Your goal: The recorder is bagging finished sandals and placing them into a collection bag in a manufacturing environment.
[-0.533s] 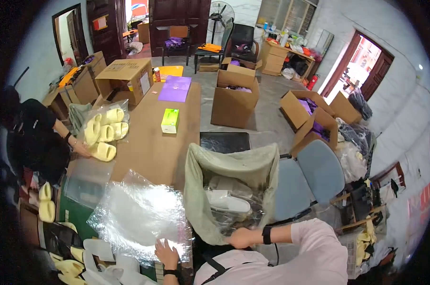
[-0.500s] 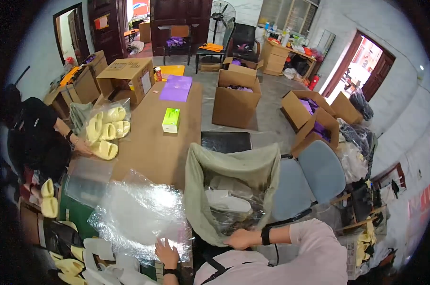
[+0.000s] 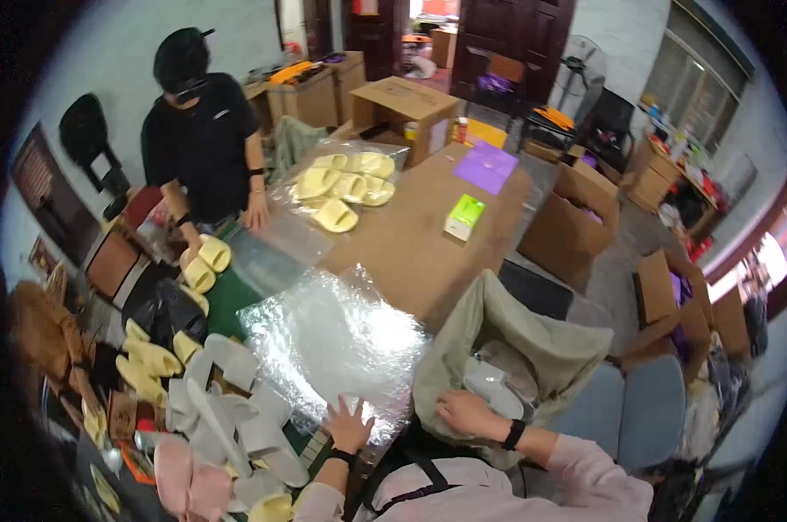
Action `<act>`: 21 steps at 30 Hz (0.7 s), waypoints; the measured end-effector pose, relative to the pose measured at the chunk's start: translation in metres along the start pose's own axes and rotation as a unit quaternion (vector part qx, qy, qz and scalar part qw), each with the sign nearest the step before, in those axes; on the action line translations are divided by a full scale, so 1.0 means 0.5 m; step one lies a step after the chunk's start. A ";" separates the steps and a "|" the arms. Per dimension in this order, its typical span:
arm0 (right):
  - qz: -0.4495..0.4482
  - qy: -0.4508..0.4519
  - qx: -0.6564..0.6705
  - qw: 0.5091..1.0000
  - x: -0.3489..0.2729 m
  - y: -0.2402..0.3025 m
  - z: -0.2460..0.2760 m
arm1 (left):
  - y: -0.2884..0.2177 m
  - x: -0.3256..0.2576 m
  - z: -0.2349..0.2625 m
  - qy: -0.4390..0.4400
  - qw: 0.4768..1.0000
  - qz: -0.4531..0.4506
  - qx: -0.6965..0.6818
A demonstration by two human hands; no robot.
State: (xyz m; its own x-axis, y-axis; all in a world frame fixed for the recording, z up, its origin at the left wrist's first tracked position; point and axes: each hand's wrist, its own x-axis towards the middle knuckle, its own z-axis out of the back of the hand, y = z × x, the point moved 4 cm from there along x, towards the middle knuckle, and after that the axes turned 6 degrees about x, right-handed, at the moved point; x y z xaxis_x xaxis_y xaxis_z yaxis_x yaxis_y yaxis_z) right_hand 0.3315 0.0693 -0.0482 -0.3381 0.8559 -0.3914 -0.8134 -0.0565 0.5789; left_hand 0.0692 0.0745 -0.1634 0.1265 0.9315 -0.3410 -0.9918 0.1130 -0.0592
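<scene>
My left hand [image 3: 348, 424] lies with fingers spread on the near edge of a pile of clear plastic bags [image 3: 324, 335], which shines in the light. To its right, my right hand [image 3: 470, 412] is closed on the near rim of a grey-green fabric sack [image 3: 450, 344]; its fingertips are partly hidden. Inside the sack, white slippers [image 3: 494, 384] show among clear plastic. Left of my left hand is a heap of white slippers [image 3: 267, 435], with pink slippers [image 3: 192, 478] closer to me and yellow slippers [image 3: 150, 361] farther off.
Across the table [image 3: 402, 252], a co-worker [image 3: 204, 148] in black touches a pair of yellow slippers [image 3: 206, 261]. Bagged yellow slippers [image 3: 346, 187], a green box [image 3: 464, 217] and a purple sheet [image 3: 486, 166] lie farther back. Cartons [image 3: 572, 222] and blue-grey chairs [image 3: 650, 413] stand on the right.
The view has swung left, bringing the slipper heap and the co-worker farther in. My left hand stays on the bags with fingers spread; my right stays at the sack's rim.
</scene>
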 end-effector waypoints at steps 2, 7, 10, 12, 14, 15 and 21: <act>0.060 -0.060 0.061 0.995 0.069 0.049 -0.002 | -0.003 -0.007 -0.010 -0.043 0.998 0.024 -0.046; 0.237 -0.064 -0.014 0.969 0.287 0.098 -0.125 | -0.007 -0.026 0.018 -0.122 0.988 0.072 -0.068; 0.209 -0.013 -0.153 0.966 0.357 0.120 -0.190 | 0.003 -0.041 0.008 -0.047 0.977 0.181 -0.099; 0.218 0.036 -0.148 0.964 0.379 0.148 -0.223 | 0.006 -0.058 -0.037 -0.078 0.975 0.126 -0.167; 0.162 0.048 -0.135 0.976 0.385 0.162 -0.237 | -0.003 -0.065 -0.049 -0.075 0.965 0.132 -0.216; 0.175 0.042 -0.144 0.973 0.381 0.175 -0.240 | -0.006 -0.070 -0.052 -0.072 0.957 0.113 -0.259; 0.211 0.076 -0.215 0.951 0.379 0.220 -0.258 | 0.000 -0.132 -0.002 -0.158 0.903 0.034 -0.398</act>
State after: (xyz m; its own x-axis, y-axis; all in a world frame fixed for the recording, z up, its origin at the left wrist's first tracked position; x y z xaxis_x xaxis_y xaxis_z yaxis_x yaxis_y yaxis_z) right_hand 0.1166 0.1590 -0.1510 -0.7145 0.6284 -0.3076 -0.6981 -0.6105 0.3741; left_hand 0.0610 0.0125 -0.1417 -0.0692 0.9933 -0.0924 -0.6552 -0.1150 -0.7467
